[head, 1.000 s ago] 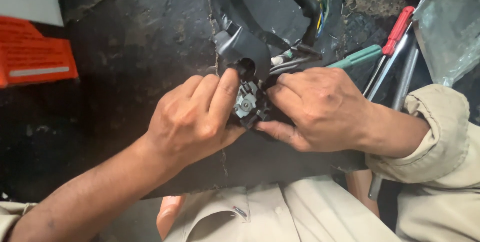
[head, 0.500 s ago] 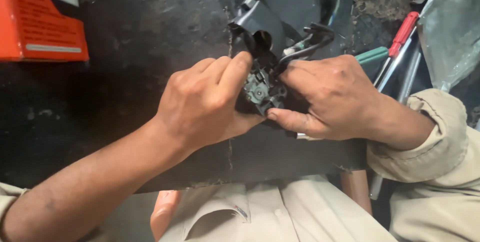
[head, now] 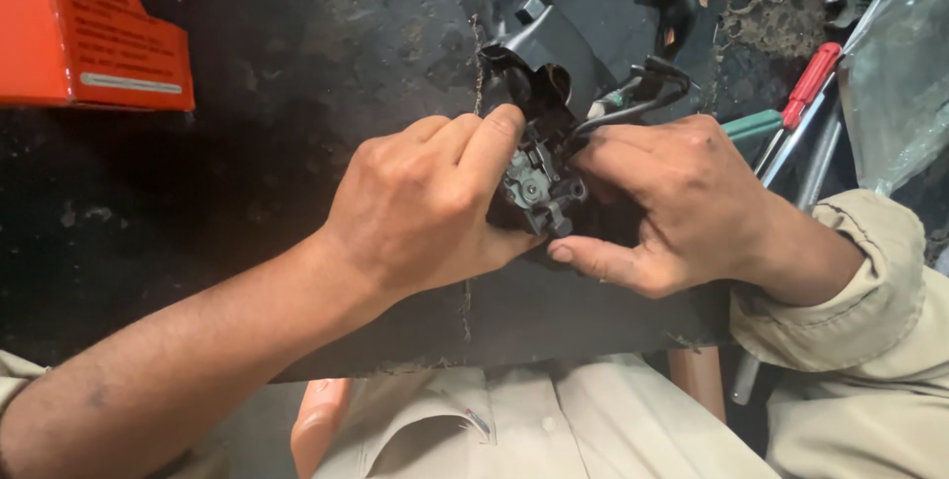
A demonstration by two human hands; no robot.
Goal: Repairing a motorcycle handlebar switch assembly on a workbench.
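Observation:
A small black and grey mechanical part [head: 539, 182] with black wires [head: 633, 103] running out of it sits between both hands over a dark, stained work surface [head: 297, 173]. My left hand [head: 425, 207] grips the part from the left, fingertips pressed on its top. From the right, my right hand [head: 667, 207] holds the same part, thumb underneath. A larger black plastic housing [head: 563, 34] lies just behind the part.
An orange box [head: 89, 29] stands at the far left. Tools lie at the right: a red-handled one [head: 811, 84], a green-handled one [head: 756, 125] and metal rods [head: 816, 168]. A clear plastic bag [head: 905, 74] fills the right edge. My beige clothing [head: 514, 420] is below.
The view has shifted, so the orange box and the hands sit further right and lower in frame. Both hands stay on the part, which has turned slightly between them.

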